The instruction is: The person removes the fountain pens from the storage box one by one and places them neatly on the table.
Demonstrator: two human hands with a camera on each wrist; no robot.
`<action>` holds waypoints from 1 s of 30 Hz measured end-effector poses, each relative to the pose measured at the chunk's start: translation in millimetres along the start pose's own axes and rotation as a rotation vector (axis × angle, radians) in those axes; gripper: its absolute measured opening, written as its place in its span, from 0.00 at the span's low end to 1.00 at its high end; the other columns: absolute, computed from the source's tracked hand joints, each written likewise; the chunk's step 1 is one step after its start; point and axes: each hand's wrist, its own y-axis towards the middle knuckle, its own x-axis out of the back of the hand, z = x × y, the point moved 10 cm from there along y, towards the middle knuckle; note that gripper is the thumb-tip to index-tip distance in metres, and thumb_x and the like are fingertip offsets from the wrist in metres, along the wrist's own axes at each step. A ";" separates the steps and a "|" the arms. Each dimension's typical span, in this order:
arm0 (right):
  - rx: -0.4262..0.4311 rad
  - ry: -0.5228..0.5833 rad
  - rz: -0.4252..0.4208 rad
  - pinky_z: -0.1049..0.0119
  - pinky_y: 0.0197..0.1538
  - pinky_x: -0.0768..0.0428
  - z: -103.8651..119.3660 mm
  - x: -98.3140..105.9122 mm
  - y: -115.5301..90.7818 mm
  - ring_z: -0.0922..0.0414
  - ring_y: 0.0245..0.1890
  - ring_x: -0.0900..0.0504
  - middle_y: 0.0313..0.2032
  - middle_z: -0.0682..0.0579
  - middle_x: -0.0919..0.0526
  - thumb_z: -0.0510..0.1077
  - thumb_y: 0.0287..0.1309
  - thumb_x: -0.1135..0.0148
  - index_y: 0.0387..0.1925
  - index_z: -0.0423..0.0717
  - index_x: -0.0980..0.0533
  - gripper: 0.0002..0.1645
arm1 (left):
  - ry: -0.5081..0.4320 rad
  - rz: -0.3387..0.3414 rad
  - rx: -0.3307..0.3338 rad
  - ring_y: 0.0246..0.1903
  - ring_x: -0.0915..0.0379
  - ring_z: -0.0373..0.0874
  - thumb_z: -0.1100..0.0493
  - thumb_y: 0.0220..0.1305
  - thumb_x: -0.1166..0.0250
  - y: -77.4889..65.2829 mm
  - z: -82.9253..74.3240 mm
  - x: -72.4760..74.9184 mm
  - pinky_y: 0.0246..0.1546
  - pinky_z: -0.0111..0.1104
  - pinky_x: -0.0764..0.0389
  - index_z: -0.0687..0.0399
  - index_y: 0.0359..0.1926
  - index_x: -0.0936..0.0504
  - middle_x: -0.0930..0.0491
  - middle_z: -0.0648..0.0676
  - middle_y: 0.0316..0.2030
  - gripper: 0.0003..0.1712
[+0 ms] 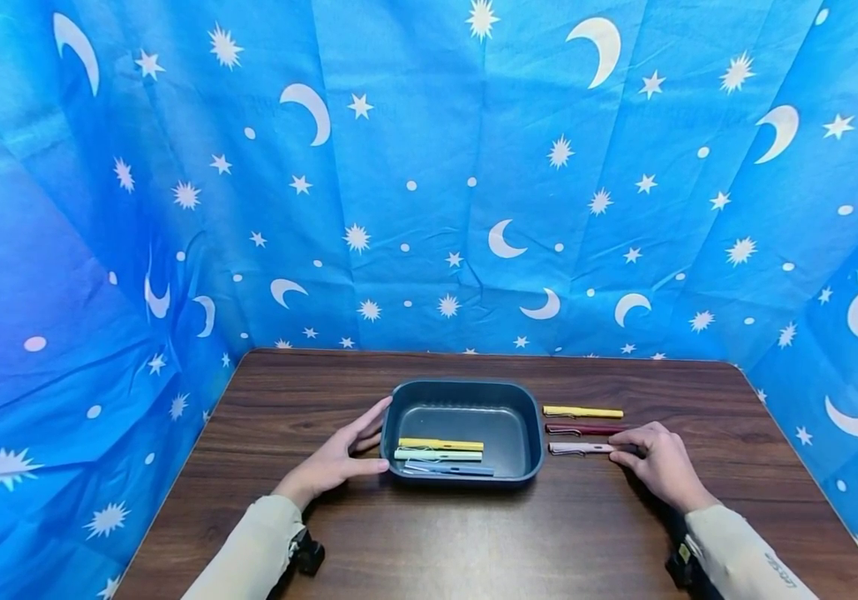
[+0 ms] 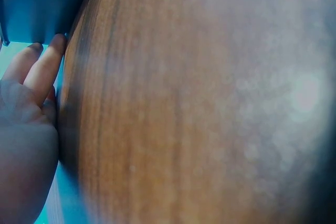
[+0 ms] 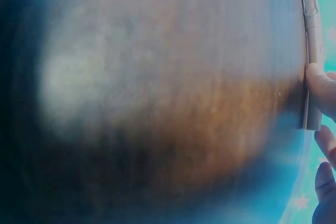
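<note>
- Blue curtain point(image 1: 429, 167), star-and-moon print.
- Table point(image 1: 459, 542), dark wood grain.
- Dark tray point(image 1: 466, 393), on table; three pens point(image 1: 440, 456) inside.
- Left hand point(image 1: 335, 458), fingers extended, apart, touching tray's left end.
- Right hand point(image 1: 657, 464), thumb and fingers pinching pale pen point(image 1: 579, 448), right of tray.
- Dark red pen point(image 1: 579, 430), yellow pen point(image 1: 582, 412), beyond pale one.

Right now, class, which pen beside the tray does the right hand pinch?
The pale pen, frontmost in the row; the dark red pen and yellow pen lie behind it.
</note>
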 end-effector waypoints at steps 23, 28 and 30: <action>-0.252 0.304 0.013 0.71 0.36 0.19 14.2 19.1 21.0 0.55 0.38 0.18 0.48 0.43 0.11 0.46 0.64 0.25 0.59 0.46 0.16 0.23 | -0.002 -0.005 0.008 0.77 0.39 0.59 0.61 0.71 0.30 0.1 -2.8 -0.2 0.75 0.63 0.43 0.26 0.84 0.50 0.48 0.53 0.83 0.53; -0.243 0.343 0.029 0.72 0.41 0.18 32.1 15.5 32.6 0.51 0.43 0.17 0.53 0.43 0.12 0.46 0.65 0.25 0.60 0.48 0.16 0.23 | 0.017 -0.013 0.011 0.76 0.38 0.58 0.60 0.71 0.29 -0.9 -1.9 0.1 0.75 0.63 0.43 0.25 0.84 0.50 0.47 0.54 0.82 0.53; -0.240 0.357 0.040 0.73 0.43 0.18 37.9 12.9 36.2 0.51 0.44 0.17 0.55 0.44 0.12 0.47 0.65 0.25 0.61 0.48 0.17 0.24 | 0.020 -0.015 0.011 0.76 0.37 0.58 0.59 0.71 0.29 -1.5 -1.6 -0.1 0.75 0.63 0.42 0.25 0.84 0.50 0.47 0.54 0.82 0.53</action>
